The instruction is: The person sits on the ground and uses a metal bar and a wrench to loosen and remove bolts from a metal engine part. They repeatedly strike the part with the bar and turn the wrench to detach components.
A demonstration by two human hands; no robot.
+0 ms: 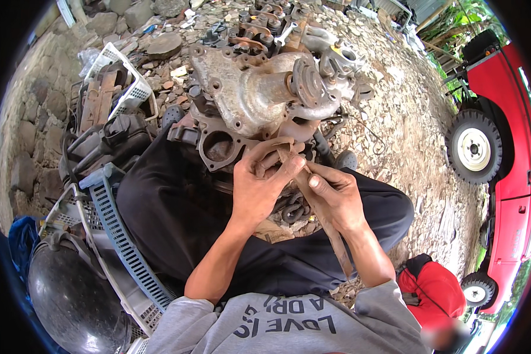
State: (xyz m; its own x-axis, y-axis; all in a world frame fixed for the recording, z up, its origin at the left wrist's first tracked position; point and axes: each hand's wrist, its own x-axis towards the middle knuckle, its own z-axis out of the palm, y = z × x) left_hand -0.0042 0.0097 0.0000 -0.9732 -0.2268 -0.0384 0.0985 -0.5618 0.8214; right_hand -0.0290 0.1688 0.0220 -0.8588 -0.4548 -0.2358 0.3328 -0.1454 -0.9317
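Note:
Between my knees, both hands grip a long, worn brown strip (320,209) that looks like sandpaper. My left hand (258,184) is closed around its upper end, where the strip loops over the fingers. My right hand (338,197) pinches it a little lower, thumb on top, and the loose tail hangs down past my right wrist. Just beyond the hands stands a greasy metal engine cover (242,94) with a pulley hub (305,82). Below it is a flange with a round opening (218,146), close to my left hand. Whether the strip touches the metal, I cannot tell.
Rusty valve gear (253,38) with a wrench (285,34) lies behind the cover. Plastic baskets (127,236) and a black helmet (71,298) are at the left. A red vehicle (513,206) stands right, near a person in red (433,289). Rubble covers the ground.

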